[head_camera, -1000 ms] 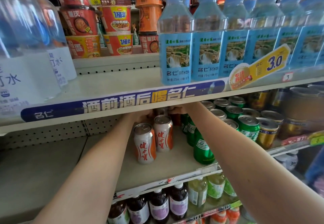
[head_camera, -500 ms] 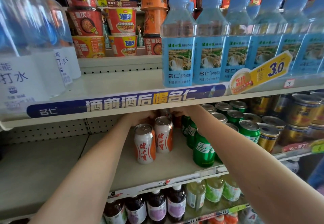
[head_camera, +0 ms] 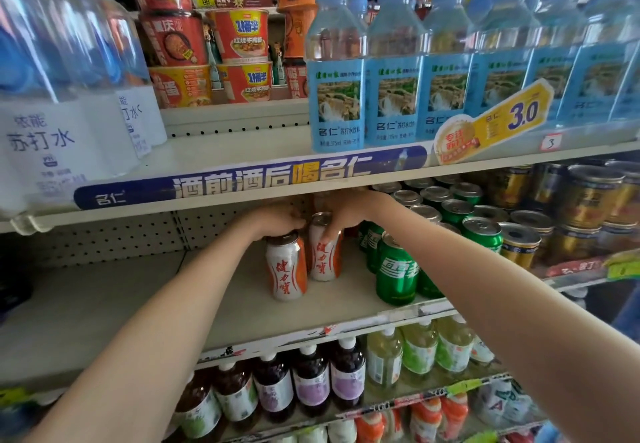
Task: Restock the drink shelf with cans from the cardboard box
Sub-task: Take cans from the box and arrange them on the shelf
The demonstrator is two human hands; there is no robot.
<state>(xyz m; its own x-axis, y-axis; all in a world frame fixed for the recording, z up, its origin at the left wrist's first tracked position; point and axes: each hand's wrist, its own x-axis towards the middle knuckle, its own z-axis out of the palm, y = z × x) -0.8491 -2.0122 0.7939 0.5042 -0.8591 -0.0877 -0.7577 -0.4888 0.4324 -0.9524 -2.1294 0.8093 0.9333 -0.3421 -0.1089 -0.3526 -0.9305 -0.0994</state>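
Slim bare left forearm (head_camera: 166, 321), slim bare right forearm (head_camera: 502, 304), bare left grip (head_camera: 277, 222), bare right grip (head_camera: 349, 212)

The drink shelf (head_camera: 221, 307) carries orange-white cans (head_camera: 286, 269) beside green cans (head_camera: 396, 274).

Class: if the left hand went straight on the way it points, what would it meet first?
The left hand, on the front can, would probably meet the rear orange-and-white can that the right hand grips; depth is unclear.

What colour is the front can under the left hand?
White can with orange bands and red lettering; head view.
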